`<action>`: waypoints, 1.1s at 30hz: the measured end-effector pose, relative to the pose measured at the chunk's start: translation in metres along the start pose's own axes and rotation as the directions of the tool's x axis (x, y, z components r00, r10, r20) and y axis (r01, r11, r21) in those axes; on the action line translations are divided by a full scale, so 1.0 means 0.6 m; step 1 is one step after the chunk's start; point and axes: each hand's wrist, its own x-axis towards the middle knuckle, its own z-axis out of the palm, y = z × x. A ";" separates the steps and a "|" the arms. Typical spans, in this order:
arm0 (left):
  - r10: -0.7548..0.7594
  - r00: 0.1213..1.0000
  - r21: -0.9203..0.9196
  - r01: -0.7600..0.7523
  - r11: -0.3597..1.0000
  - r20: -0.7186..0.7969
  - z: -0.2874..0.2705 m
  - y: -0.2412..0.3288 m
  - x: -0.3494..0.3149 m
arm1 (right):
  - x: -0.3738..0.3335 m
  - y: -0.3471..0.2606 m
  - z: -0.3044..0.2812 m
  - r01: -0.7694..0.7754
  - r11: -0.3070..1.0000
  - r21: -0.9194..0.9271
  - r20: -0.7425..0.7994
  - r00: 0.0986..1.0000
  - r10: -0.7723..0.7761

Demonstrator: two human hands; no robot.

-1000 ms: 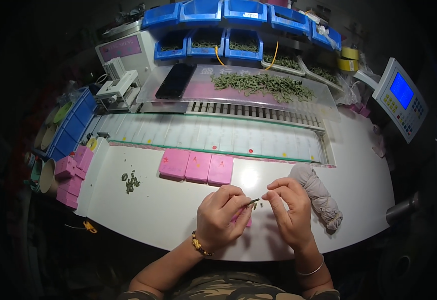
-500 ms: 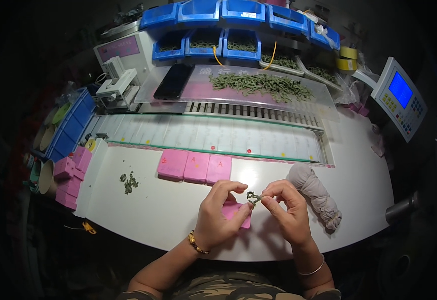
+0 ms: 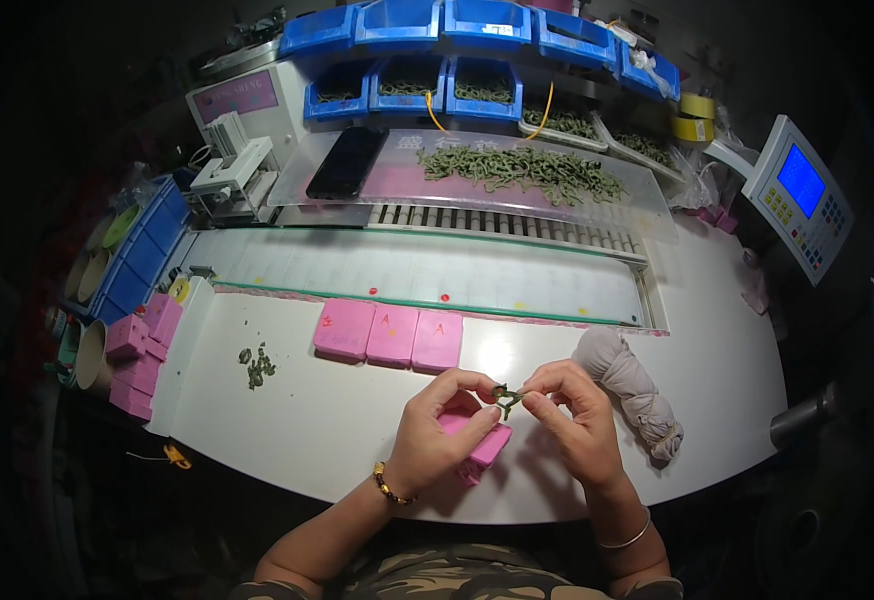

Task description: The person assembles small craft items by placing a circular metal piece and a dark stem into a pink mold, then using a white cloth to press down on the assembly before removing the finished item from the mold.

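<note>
Between my two hands is a small twisted green dried stem [image 3: 508,402]. My left hand [image 3: 439,428] is closed, its thumb and forefinger on the stem's left side. My right hand [image 3: 579,420] pinches the right end of the stem between thumb and fingertips. A pink block [image 3: 487,449] shows under my left palm, partly hidden by the hand; whether the other fingers grip it I cannot tell. Past my left hand, three pink blocks [image 3: 390,335] stand in a row on the white worktop [image 3: 287,440].
Crumbled green bits [image 3: 259,368] lie to the left. A rolled grey cloth [image 3: 632,395] is at the right. Behind are a glass-like conveyor strip [image 3: 357,265], a clear shelf with a phone [image 3: 348,163] and a pile of green stems [image 3: 522,172], blue bins [image 3: 482,88] and a control panel [image 3: 802,195].
My left thumb and forefinger have closed in on the stem. The pink block under that hand has shifted and shows more. The dots on the conveyor strip have moved left.
</note>
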 end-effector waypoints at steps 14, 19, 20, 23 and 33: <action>-0.017 1.000 -0.088 0.019 0.996 0.017 -0.002 -0.004 -0.003 | 0.001 0.018 -0.002 -0.087 0.986 0.140 0.066 0.995 0.078; -0.019 0.999 -0.094 0.021 0.995 0.027 -0.003 -0.004 -0.001 | 0.002 0.018 -0.003 -0.089 0.988 0.123 0.084 0.993 0.079; -0.020 0.999 -0.094 0.022 0.995 0.027 -0.003 -0.006 0.000 | 0.003 0.018 -0.004 -0.090 0.988 0.123 0.084 0.993 0.080; 0.011 1.000 -0.083 -0.010 0.997 0.019 -0.008 -0.005 -0.004 | 0.003 0.010 0.000 -0.072 0.993 0.094 0.085 0.994 0.064; -0.004 0.999 -0.091 0.000 0.996 -0.046 -0.006 -0.002 0.000 | 0.086 -0.011 -0.065 0.077 0.926 -0.371 0.019 0.997 -0.075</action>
